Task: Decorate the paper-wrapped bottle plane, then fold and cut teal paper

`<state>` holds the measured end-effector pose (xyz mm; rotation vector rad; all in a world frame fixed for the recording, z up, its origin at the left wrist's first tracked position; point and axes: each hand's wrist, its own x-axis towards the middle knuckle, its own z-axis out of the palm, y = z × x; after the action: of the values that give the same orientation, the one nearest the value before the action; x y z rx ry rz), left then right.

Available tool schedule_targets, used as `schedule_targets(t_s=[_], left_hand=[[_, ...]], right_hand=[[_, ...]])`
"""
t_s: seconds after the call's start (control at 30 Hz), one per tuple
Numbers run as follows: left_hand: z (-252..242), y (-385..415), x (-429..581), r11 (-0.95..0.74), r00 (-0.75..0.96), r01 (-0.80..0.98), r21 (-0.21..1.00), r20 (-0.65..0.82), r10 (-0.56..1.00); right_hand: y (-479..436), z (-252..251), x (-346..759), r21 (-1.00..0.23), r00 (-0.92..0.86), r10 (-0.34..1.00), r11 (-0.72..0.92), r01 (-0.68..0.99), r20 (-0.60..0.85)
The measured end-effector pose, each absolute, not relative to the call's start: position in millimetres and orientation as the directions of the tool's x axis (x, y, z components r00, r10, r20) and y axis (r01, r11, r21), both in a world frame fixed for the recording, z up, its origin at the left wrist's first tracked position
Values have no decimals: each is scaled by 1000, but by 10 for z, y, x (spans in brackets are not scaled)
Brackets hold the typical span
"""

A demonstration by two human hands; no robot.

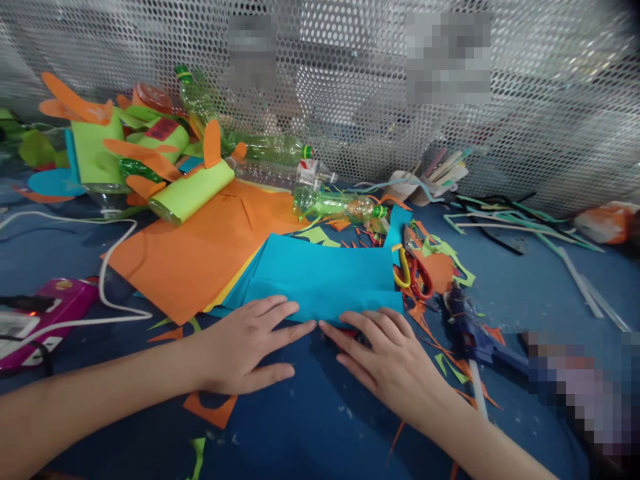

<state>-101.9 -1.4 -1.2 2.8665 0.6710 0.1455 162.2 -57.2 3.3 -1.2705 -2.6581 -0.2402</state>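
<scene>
A blue sheet of paper [330, 273] lies in front of me, its near edge folded up in a strip. My left hand [245, 347] rests flat on the left part of that edge, fingers stretched out and thumb apart. On the right part of the same edge lies my right hand [385, 353], with its fingers spread. The two index fingertips nearly meet at the middle. Scissors [417, 273] with red and yellow handles lie just right of the paper. Orange sheets [200, 253] and a yellow one extend to the left, partly under the blue paper.
Paper-wrapped bottles [195, 193] with orange flaps stand and lie at the back left. Green plastic bottles [340, 203] lie near the perforated metal panel [340, 80]. A blue glue gun [475, 340] is at right, among paper scraps. A magenta power strip [60, 313] with cables sits left.
</scene>
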Motion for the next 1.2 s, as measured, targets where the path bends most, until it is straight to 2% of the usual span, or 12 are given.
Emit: schedule_targets(t_s=[0.23,0.5,0.67,0.83,0.97,1.2], left_hand=[[-7,-23,-1022,-862,892,444,243,-27,452],[-1,-20,-1014,-866,891,444,231,-15,453],[25,-22,-1011,-887,898,426,180,39,439],[8,-33,-1011,-904,892,412,113,156,425],[25,-23,-1018,-903,872,418,102,234,430],[107,30,-1062,-881,839,455,128,268,473]], right_hand=[[-552,16,1653,49,-611,755,619,784,239],[-545,44,1627,48,-590,747,607,793,308],[-548,99,1698,-39,-549,754,600,799,360],[-540,177,1766,-67,-532,756,596,800,381],[-544,222,1808,-58,-525,759,588,807,386],[-542,278,1924,-1,-526,791,554,833,314]])
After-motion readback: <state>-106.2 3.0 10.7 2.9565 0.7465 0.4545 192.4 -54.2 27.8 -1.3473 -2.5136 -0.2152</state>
